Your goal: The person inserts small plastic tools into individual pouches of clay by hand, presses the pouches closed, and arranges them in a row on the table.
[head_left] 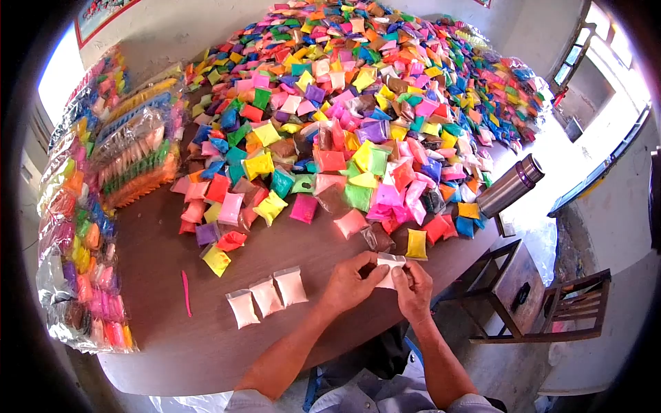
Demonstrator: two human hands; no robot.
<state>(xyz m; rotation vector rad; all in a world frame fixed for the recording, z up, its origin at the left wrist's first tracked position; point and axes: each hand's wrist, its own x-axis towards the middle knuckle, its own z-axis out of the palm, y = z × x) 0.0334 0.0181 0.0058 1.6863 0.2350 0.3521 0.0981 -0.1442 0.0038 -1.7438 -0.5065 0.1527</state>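
Note:
Between my two hands, above the table's front edge, is a small white plastic packet (390,261). My left hand (354,281) pinches it from the left, thumb and fingers closed on its side. From the right, my right hand (414,292) grips the same packet, its thumb against the lower edge. To the left of my hands lie three pale pink packets in a slanting row: one nearest me (290,285), a middle one (266,296) and a left one (242,308). A yellow packet (416,244) rests just beyond my right hand.
A large heap of colourful small packets (330,160) covers the back of the brown table (158,255). Bundled clear bags of packets (82,255) line the left edge. A thin pink strip (186,293) lies nearby. A steel flask (511,186) leans at right, above a wooden chair (575,303).

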